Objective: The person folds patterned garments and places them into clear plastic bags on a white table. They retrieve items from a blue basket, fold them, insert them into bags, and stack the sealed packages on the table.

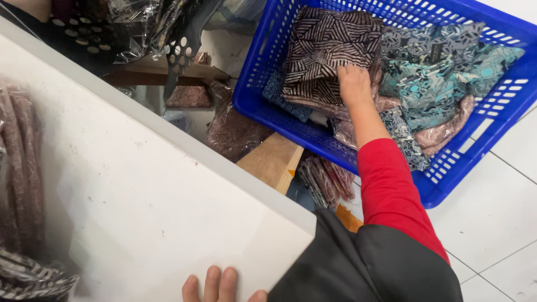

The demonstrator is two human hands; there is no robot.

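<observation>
My right hand point(353, 84), in a red sleeve, reaches down into a blue plastic basket point(447, 168) on the floor. Its fingers rest on a folded black-and-white patterned cloth point(324, 47) at the top of the pile, gripping its edge. Beside it lie teal patterned cloths point(442, 72) and pinkish-brown ones point(444, 134). My left hand point(219, 286) lies flat on the near edge of a white table point(140, 190), fingers apart, holding nothing.
Bagged patterned fabrics point(22, 168) lie on the table's left side. Under the table are a wooden board point(274, 159), more bagged fabric point(232, 131) and a black perforated crate point(84, 33). White floor tiles point(498, 223) lie to the right.
</observation>
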